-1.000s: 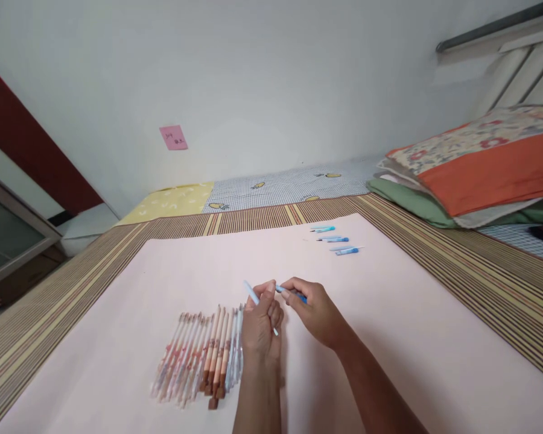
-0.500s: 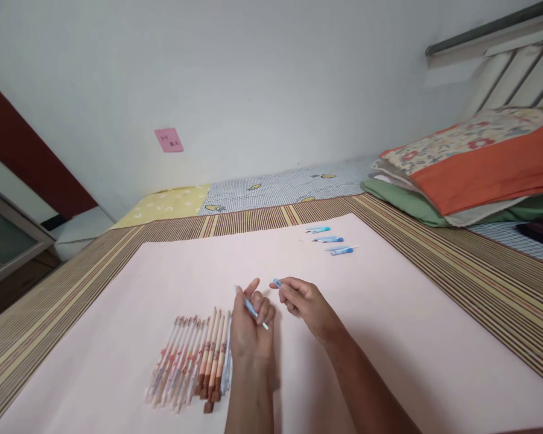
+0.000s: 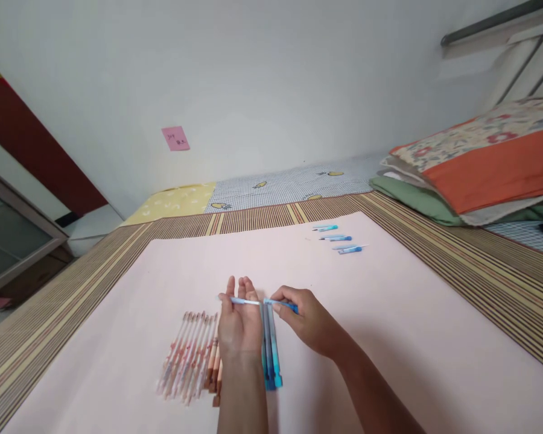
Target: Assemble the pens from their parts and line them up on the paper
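Observation:
My left hand (image 3: 241, 325) is palm up in the middle, its thumb pressing a slim light-blue and white pen piece (image 3: 244, 301) against the fingers. The piece lies crosswise, white end towards the right. Close beside it, my right hand (image 3: 301, 310) pinches a blue pen barrel (image 3: 268, 301) between thumb and fingers. The two ends face each other almost in line; whether they touch I cannot tell. Beneath my hands lie several blue pens (image 3: 273, 355), partly hidden by the left wrist. Brown-and-peach pens (image 3: 213, 367) are half covered by the left forearm.
Several white pens with pink and red patterns (image 3: 187, 355) lie in a row on the left. Small blue pen parts (image 3: 339, 239) sit in three groups at the far right of the pale pink sheet (image 3: 199, 259). Folded bedding (image 3: 493, 175) is stacked at right.
My left hand has turned and its fingers have straightened, bringing the pen piece from slanted to nearly level. My right hand has turned its blue barrel towards that piece. More blue pens show.

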Motion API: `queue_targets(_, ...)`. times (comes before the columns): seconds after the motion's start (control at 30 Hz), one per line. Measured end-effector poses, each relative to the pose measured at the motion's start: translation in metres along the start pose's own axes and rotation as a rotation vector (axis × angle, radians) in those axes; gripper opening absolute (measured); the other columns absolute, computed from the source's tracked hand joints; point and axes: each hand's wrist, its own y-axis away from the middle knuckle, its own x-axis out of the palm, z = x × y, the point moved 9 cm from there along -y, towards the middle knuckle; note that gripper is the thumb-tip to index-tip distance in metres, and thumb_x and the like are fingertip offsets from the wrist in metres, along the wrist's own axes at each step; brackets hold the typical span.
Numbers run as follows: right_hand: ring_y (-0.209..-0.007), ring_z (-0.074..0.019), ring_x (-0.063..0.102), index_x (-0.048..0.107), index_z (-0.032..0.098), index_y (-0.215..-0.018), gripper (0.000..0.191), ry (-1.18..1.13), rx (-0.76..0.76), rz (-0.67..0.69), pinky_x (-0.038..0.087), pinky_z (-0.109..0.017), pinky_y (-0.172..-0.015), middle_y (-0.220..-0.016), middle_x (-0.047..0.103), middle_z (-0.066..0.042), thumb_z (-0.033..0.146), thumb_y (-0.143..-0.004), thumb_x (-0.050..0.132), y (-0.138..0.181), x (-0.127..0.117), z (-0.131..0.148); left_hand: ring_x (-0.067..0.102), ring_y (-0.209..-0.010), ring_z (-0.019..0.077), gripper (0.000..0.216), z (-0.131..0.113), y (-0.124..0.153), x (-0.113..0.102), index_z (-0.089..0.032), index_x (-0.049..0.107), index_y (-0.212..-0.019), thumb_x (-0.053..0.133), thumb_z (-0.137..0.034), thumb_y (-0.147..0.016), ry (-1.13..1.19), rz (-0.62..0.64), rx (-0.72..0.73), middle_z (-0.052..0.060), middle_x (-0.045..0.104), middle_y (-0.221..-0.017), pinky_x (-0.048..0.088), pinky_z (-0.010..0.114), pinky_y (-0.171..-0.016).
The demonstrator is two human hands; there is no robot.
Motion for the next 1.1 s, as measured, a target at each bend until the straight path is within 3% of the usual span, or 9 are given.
queue_targets(0.43, -0.07, -0.015, 0.054, 0.066, 0.022, -0.091, 0.014, 0.083, -0.056, -0.037, 0.038, -0.025, -0.064, -0.079, 0.064, 0.002, 0.018, -0.09, 0.053, 0.0, 0.005, 0.01, 0.065, -0.098, 0.0178, 0.038, 0.008, 0.003, 0.001, -0.012, 0.064, -0.106, 0.038, -0.038, -0.1, -0.113, 0.029, 0.021, 0.015, 0.059, -0.104, 0.059, 0.025, -0.08)
queue_targets(0.5, -0.075, -0.0163, 0.057, 0.067, 0.022, -0.094, 0.015, 0.093, -0.077, -0.068, 0.041, -0.026, -0.068, -0.085, 0.067, 0.0, 0.018, -0.09, 0.053, 0.0, 0.001, 0.011, 0.066, -0.089, 0.0171, 0.041, 0.01, 0.005, 0.001, -0.011, 0.068, -0.103, 0.038, -0.039, -0.1, -0.211, 0.041, 0.005, 0.012, 0.061, -0.095, 0.059, 0.026, -0.075)
queue_targets(0.6, -0.079, -0.0173, 0.059, 0.067, 0.023, -0.094, 0.015, 0.148, -0.121, -0.127, 0.043, -0.028, -0.071, -0.089, 0.067, -0.002, 0.019, -0.092, 0.053, -0.001, -0.008, 0.012, 0.057, -0.06, 0.0096, 0.036, 0.012, 0.007, 0.001, -0.009, 0.072, -0.098, 0.047, -0.035, -0.098, -0.378, 0.082, -0.002, 0.004, 0.057, -0.071, 0.052, 0.018, -0.055)
queue_targets(0.73, -0.077, -0.0177, 0.059, 0.068, 0.024, -0.098, 0.018, 0.254, -0.158, -0.158, 0.044, -0.029, -0.071, -0.089, 0.065, -0.003, 0.019, -0.093, 0.052, -0.002, -0.015, 0.009, 0.046, -0.049, 0.0059, 0.025, 0.015, 0.006, 0.001, -0.009, 0.072, -0.091, 0.07, -0.033, -0.085, -0.476, 0.161, 0.025, -0.003, 0.05, -0.058, 0.04, 0.014, -0.044)
queue_targets(0.83, -0.077, -0.0173, 0.06, 0.068, 0.024, -0.099, 0.017, 0.29, -0.168, -0.167, 0.044, -0.028, -0.07, -0.089, 0.064, -0.003, 0.018, -0.093, 0.053, -0.002, -0.019, 0.007, 0.043, -0.045, 0.006, 0.032, 0.015, 0.003, 0.0, -0.013, 0.063, -0.071, 0.083, -0.038, -0.069, -0.553, 0.182, 0.065, -0.005, 0.049, -0.053, 0.034, 0.016, -0.041)
queue_targets(0.93, -0.081, -0.0181, 0.06, 0.068, 0.024, -0.1, 0.017, 0.344, -0.196, -0.176, 0.043, -0.029, -0.073, -0.089, 0.065, -0.003, 0.017, -0.093, 0.054, -0.001, -0.023, 0.008, 0.044, -0.045, 0.006, 0.043, 0.012, 0.002, -0.002, -0.015, 0.054, -0.062, 0.088, -0.041, -0.06, -0.638, 0.156, 0.121, -0.004, 0.053, -0.051, 0.033, 0.016, -0.041)
queue_targets(1.1, -0.085, -0.0191, 0.064, 0.067, 0.024, -0.101, 0.015, 0.464, -0.246, -0.176, 0.037, -0.033, -0.08, -0.092, 0.072, -0.001, 0.018, -0.095, 0.055, 0.001, -0.027, 0.013, 0.047, -0.047, 0.0062, 0.044, 0.01, 0.007, 0.002, -0.014, 0.057, -0.065, 0.091, -0.04, -0.052, -0.663, 0.133, 0.172, -0.002, 0.058, -0.054, 0.034, 0.017, -0.043)
